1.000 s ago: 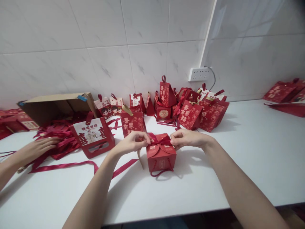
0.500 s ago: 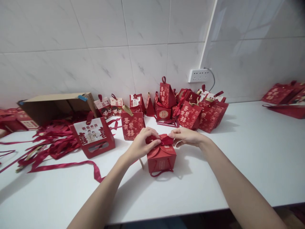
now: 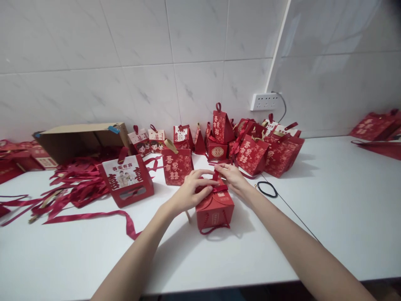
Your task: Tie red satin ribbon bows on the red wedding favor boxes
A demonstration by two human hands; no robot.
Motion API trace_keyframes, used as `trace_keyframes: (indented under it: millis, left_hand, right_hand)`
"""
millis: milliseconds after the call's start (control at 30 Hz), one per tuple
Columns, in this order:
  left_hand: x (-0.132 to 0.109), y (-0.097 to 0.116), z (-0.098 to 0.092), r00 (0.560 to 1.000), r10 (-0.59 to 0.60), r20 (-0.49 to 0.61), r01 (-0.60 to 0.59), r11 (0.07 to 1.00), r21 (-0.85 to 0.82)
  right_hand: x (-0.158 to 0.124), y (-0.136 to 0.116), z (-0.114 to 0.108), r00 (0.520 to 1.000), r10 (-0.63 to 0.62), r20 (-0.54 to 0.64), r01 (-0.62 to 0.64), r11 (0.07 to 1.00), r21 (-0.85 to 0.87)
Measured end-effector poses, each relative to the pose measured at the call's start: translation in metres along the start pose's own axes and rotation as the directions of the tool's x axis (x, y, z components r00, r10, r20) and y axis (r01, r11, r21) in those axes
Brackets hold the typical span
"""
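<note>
A small red box (image 3: 214, 211) stands on the white table, its curved top flaps folded over and a dark red cord hanging at its front. Red ribbon (image 3: 220, 188) lies across its top. My left hand (image 3: 194, 190) rests on the box's upper left, fingers curled over the ribbon. On the other side, my right hand (image 3: 232, 177) pinches a ribbon end raised above the box, its fingertips close to those of my left hand.
Behind stand red gift boxes (image 3: 178, 167) and a photo-fronted box (image 3: 125, 179). An open cardboard carton (image 3: 81, 129) and tangled ribbons (image 3: 84, 179) are left. A black loop (image 3: 267, 189) lies right, near a table seam. A power strip (image 3: 264, 101) is on the wall.
My right hand has moved left over the box, lifting the ribbon end upward. The black loop and table seam, hidden earlier, now show. The view has shifted slightly.
</note>
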State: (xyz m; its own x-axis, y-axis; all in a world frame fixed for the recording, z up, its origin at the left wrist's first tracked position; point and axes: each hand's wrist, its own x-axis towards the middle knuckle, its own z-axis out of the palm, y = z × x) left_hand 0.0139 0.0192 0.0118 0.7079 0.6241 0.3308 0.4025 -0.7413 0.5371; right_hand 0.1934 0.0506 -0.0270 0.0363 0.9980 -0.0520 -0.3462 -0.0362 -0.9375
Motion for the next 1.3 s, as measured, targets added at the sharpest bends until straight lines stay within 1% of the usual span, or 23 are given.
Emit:
trace_keyframes:
  millis: [100,167,267,333,367,433,500,567,600,633,667,700,733,767,800,833,867,900,1000,1067,1133,1200,1300]
  left_hand:
    - [0.000,0.000,0.001,0.999,-0.040,0.005,0.040,0.999,-0.021]
    - [0.000,-0.001,0.001,0.997,-0.071,-0.012,0.071,0.997,-0.039]
    - [0.000,-0.001,0.000,0.989,-0.141,-0.051,0.138,0.989,-0.053]
    - [0.000,0.000,-0.002,0.981,-0.184,-0.061,0.181,0.982,-0.062]
    - [0.000,0.000,-0.002,0.978,-0.199,-0.058,0.195,0.978,-0.075]
    - [0.000,-0.001,-0.005,0.975,-0.217,-0.053,0.209,0.969,-0.131]
    - [-0.001,-0.004,-0.009,0.964,-0.252,-0.087,0.229,0.950,-0.212]
    - [-0.002,-0.009,-0.016,0.928,-0.334,-0.168,0.281,0.920,-0.275]
    - [-0.002,-0.012,-0.020,0.902,-0.381,-0.204,0.316,0.903,-0.291]
    - [-0.003,-0.014,-0.026,0.881,-0.425,-0.210,0.355,0.885,-0.302]
    - [-0.005,-0.017,-0.031,0.872,-0.458,-0.172,0.393,0.865,-0.313]
    - [-0.006,-0.019,-0.036,0.873,-0.480,-0.083,0.433,0.842,-0.322]
    - [-0.008,-0.020,-0.040,0.872,-0.488,0.047,0.475,0.817,-0.327]
    - [-0.010,-0.021,-0.044,0.858,-0.478,0.191,0.514,0.793,-0.326]
    - [-0.011,-0.021,-0.046,0.832,-0.456,0.317,0.546,0.776,-0.317]
    - [-0.013,-0.020,-0.047,0.806,-0.434,0.403,0.566,0.766,-0.306]
    - [-0.013,-0.020,-0.046,0.790,-0.418,0.449,0.573,0.763,-0.299]
    - [-0.014,-0.019,-0.046,0.789,-0.408,0.460,0.571,0.764,-0.301]
    - [-0.013,-0.016,-0.042,0.827,-0.389,0.407,0.536,0.766,-0.356]
    - [-0.013,-0.017,-0.040,0.853,-0.361,0.377,0.503,0.760,-0.411]
    - [-0.012,-0.019,-0.039,0.871,-0.317,0.375,0.473,0.747,-0.467]
    - [-0.011,-0.022,-0.037,0.879,-0.281,0.385,0.455,0.732,-0.507]
    - [-0.011,-0.026,-0.036,0.886,-0.251,0.391,0.440,0.723,-0.533]
  right_hand:
    - [0.005,0.009,0.003,0.999,0.037,0.022,-0.037,0.999,0.009]
    - [0.006,0.011,0.002,0.998,0.060,0.005,-0.060,0.998,-0.002]
    - [0.003,0.005,-0.006,0.995,0.080,-0.053,-0.082,0.996,-0.045]
    - [-0.002,-0.005,-0.014,0.994,0.097,-0.053,-0.102,0.991,-0.091]
    - [-0.006,-0.012,-0.017,0.993,0.114,-0.021,-0.116,0.983,-0.144]
    - [-0.016,-0.025,-0.022,0.981,0.166,0.100,-0.128,0.943,-0.307]
    - [-0.026,-0.036,-0.024,0.943,0.224,0.247,-0.084,0.876,-0.475]
    - [-0.034,-0.043,-0.023,0.902,0.252,0.350,-0.011,0.824,-0.566]
    - [-0.036,-0.046,-0.022,0.889,0.255,0.380,0.022,0.805,-0.592]
    - [-0.038,-0.048,-0.022,0.881,0.254,0.400,0.054,0.785,-0.617]
    - [-0.040,-0.049,-0.021,0.875,0.249,0.414,0.083,0.766,-0.637]
    - [-0.041,-0.050,-0.020,0.870,0.243,0.429,0.112,0.751,-0.651]
    - [-0.041,-0.050,-0.019,0.863,0.237,0.446,0.137,0.740,-0.659]
    - [-0.042,-0.050,-0.019,0.856,0.232,0.462,0.156,0.735,-0.659]
    - [-0.042,-0.050,-0.019,0.849,0.227,0.477,0.171,0.737,-0.654]
    - [-0.042,-0.050,-0.019,0.842,0.222,0.492,0.180,0.744,-0.644]
    - [-0.042,-0.050,-0.019,0.834,0.219,0.506,0.186,0.752,-0.632]
    - [-0.041,-0.049,-0.019,0.829,0.216,0.516,0.188,0.762,-0.620]
    - [-0.039,-0.045,-0.021,0.816,0.211,0.538,0.162,0.811,-0.563]
    - [-0.036,-0.041,-0.022,0.808,0.185,0.559,0.134,0.866,-0.481]
    - [-0.033,-0.036,-0.023,0.800,0.152,0.580,0.108,0.915,-0.388]
    - [-0.030,-0.032,-0.025,0.796,0.144,0.588,0.065,0.945,-0.319]
    - [-0.027,-0.026,-0.027,0.792,0.172,0.585,-0.022,0.967,-0.254]
